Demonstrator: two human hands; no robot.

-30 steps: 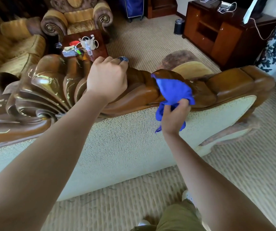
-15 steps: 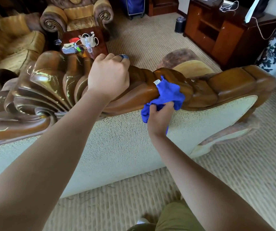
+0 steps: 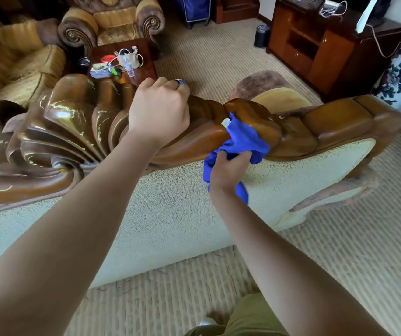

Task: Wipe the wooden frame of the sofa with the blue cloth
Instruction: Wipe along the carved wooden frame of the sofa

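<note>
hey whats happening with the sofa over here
A person stands behind a sofa with a carved, glossy brown wooden frame and is wiping it. The right hand grips a bunched blue cloth and presses it against the top rail, about midway along. The left hand is curled over the rail just left of the cloth, a ring on one finger, as if bracing. Beyond the sofa, a small dark wooden table holds a clutter of small items.
</note>
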